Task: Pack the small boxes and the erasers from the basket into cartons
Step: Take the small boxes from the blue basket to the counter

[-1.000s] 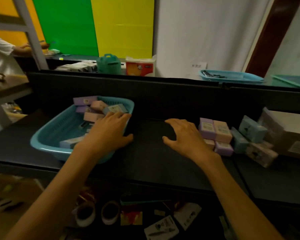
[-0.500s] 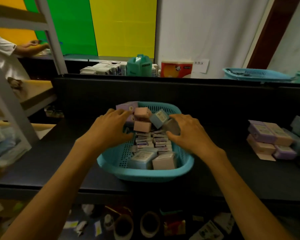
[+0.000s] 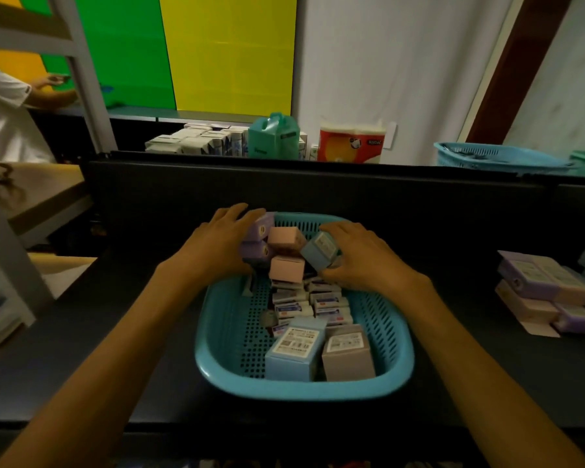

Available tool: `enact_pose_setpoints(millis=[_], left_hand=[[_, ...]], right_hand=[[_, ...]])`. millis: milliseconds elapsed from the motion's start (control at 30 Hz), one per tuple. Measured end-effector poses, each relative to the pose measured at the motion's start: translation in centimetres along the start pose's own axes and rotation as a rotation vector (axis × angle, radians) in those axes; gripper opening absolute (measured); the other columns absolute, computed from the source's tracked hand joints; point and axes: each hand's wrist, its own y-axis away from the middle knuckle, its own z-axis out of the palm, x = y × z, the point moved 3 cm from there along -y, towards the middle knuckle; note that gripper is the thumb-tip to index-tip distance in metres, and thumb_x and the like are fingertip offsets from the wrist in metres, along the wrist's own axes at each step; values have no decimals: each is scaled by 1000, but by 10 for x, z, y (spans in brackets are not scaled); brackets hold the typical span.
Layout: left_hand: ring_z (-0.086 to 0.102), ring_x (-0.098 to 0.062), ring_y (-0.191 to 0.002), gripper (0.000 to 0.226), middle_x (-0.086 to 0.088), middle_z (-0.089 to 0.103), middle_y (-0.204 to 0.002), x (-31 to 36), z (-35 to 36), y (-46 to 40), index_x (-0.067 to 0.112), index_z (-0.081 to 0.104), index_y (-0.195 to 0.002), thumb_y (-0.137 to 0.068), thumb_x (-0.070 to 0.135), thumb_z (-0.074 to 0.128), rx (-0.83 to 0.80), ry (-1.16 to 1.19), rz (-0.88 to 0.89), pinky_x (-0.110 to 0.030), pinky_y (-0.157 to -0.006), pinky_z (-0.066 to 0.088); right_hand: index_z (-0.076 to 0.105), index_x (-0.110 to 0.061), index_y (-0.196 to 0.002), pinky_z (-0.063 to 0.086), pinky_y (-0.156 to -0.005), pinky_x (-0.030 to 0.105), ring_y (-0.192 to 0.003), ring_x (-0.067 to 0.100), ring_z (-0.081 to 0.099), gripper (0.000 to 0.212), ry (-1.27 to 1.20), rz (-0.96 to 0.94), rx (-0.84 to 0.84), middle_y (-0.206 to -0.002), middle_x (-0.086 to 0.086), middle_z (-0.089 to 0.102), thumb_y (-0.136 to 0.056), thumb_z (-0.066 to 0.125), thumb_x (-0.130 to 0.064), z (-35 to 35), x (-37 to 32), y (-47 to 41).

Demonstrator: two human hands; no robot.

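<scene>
Cardboard boxes (image 3: 286, 239) in basket (image 3: 304, 390) look light, crushable: left hand (image 3: 217, 244) presses purple ones with relaxed fingers, right hand (image 3: 362, 256) clasps blue box (image 3: 319, 250); hold flat sides.

Pastel boxes (image 3: 287, 238), erasers (image 3: 321, 304) heaped in blue basket (image 3: 304, 388).
</scene>
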Motion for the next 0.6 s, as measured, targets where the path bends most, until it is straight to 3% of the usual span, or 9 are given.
enact_pose_setpoints(millis=[133, 400, 600], left_hand=[[28, -23, -132, 98, 1, 27, -149, 6, 11, -16, 31, 11, -148, -72, 36, 74, -18, 8, 36, -45, -98, 37], [38, -25, -123, 88, 0, 35, -142, 5, 23, -35, 30, 20, -144, -74, 43, 72, 10, 29, 40, -42, -91, 41], [44, -24, -116, 84, 0, 44, -132, 3, 19, -32, 31, 25, -139, -72, 42, 74, 58, -11, 53, -39, -84, 43]], right_hand=[[23, -24, -149, 29, -107, 31, -135, 18, 31, 90, 44, -34, -70, -151, -1, 29, -76, 72, -44, 3, 2, -17], [24, -34, -146, 39, -94, 31, -128, 17, 40, 84, 57, -22, -175, -146, -6, 35, -77, 69, -48, 8, 10, -26], [6, -39, -149, 38, -98, 34, -133, 18, 36, 96, 97, -27, -217, -153, -7, 24, -77, 68, -49, 14, 15, -17]])
